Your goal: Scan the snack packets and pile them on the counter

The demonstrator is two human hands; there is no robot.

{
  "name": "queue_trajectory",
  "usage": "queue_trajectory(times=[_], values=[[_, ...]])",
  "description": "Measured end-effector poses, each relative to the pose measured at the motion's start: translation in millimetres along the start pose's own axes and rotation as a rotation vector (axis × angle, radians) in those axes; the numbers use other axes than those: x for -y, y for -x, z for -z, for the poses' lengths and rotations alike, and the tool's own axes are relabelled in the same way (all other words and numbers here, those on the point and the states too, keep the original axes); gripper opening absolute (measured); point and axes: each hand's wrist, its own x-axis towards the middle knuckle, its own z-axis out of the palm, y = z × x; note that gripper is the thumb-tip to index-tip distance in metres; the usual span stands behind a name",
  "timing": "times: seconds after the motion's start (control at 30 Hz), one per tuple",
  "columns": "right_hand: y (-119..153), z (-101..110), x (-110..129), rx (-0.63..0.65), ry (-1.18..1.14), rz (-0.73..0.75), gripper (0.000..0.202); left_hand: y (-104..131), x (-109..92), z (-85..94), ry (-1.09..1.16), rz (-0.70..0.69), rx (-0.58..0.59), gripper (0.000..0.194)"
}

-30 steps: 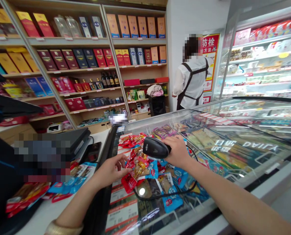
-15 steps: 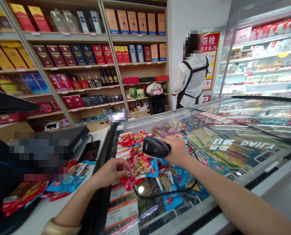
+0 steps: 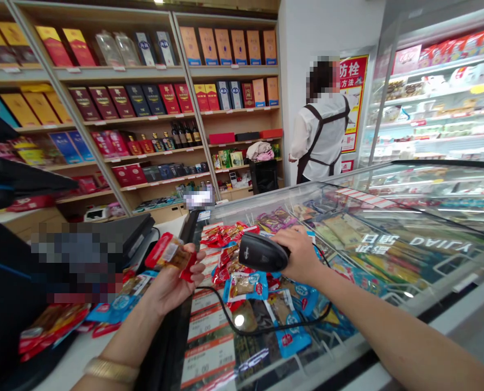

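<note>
Item list, all places given relative to the freezer lid (image 3: 388, 255), the sloped glass top that carries most of the goods.

1. Far left of the freezer lid: a white bench (image 3: 87, 347) with red and blue snack packets (image 3: 115, 307) lying loose on it, and behind them a dark till unit (image 3: 119, 233), partly blurred.

2. At the left edge of the freezer lid, raised above it: our left hand (image 3: 172, 282), palm up, fingers closed around a red snack packet (image 3: 171, 255). The packet is clear of the glass and tilted, its pale label facing up. A gold bangle (image 3: 111, 370) sits on that wrist.

3. On the left part of the freezer lid: a heap of snack packets (image 3: 250, 288), red ones further back, blue-edged ones nearer us, lying flat on the glass beside printed price tags (image 3: 209, 326).

4. Just above that heap: our right hand (image 3: 301, 255), clenched on the handle of a black barcode scanner (image 3: 262, 252). Its head points left toward the held packet, close to it but apart. The scanner's black cable (image 3: 242, 326) loops across the glass under the forearm.

5. Behind the freezer lid: wooden shelves (image 3: 233, 111) of boxed goods and bottles.

6. Behind its far end: a person in a white shirt and dark apron (image 3: 321, 136), back turned, next to a chilled display case (image 3: 437, 98).
</note>
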Motion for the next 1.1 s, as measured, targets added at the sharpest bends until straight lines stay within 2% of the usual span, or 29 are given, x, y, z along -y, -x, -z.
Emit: queue_trajectory(times=[0.13,0.37,0.67,0.87,1.0,1.1], values=[[-2,6,15,0.036,-0.134,0.054,0.021,2,0,-2.8,0.057,-0.022,0.026,0.022],[-1,11,35,0.103,-0.220,0.155,0.021,0,7,-5.4,-0.089,-0.010,0.079,0.028],[0,11,37,0.128,-0.166,0.069,0.025,-6,13,7.9,-0.275,0.004,0.135,0.037],[0,11,37,0.100,-0.177,0.078,0.022,-6,14,8.9,-0.279,0.007,0.137,0.035],[0,11,37,0.081,-0.184,0.083,0.021,-6,15,3.6,-0.290,0.006,0.066,0.036],[0,12,35,0.061,-0.167,0.067,0.018,-8,12,0.0,-0.368,-0.083,-0.071,0.038]])
